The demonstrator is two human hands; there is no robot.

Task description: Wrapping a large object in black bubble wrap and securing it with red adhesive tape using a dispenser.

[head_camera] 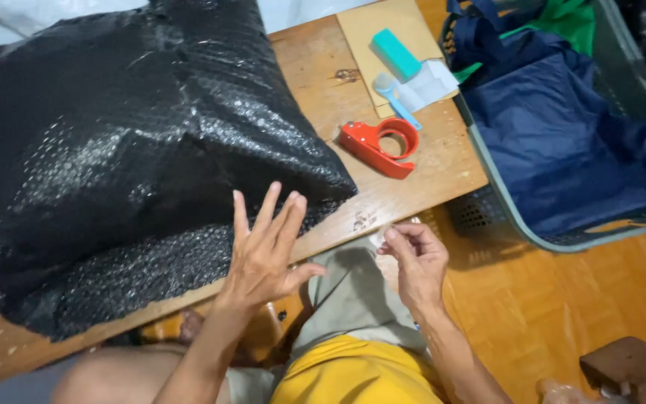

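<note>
A big parcel wrapped in black bubble wrap (pixel 114 150) lies on a low wooden table (pixel 420 179). My left hand (pixel 267 247) hovers open with spread fingers just by the parcel's near right corner. Beyond the table's front edge, above my lap, my right hand (pixel 413 258) pinches a small clear strip, seemingly a piece of tape (pixel 380 238), between thumb and fingers. A red tape dispenser (pixel 380 146) rests on the table to the right of the parcel.
A brown envelope (pixel 383 30) at the table's far side carries a teal block (pixel 395 54) and a light blue tool (pixel 398 101). A grey basket (pixel 502 202) with dark blue cloth (pixel 562 142) stands right. A dark wooden object (pixel 626 363) sits on the floor.
</note>
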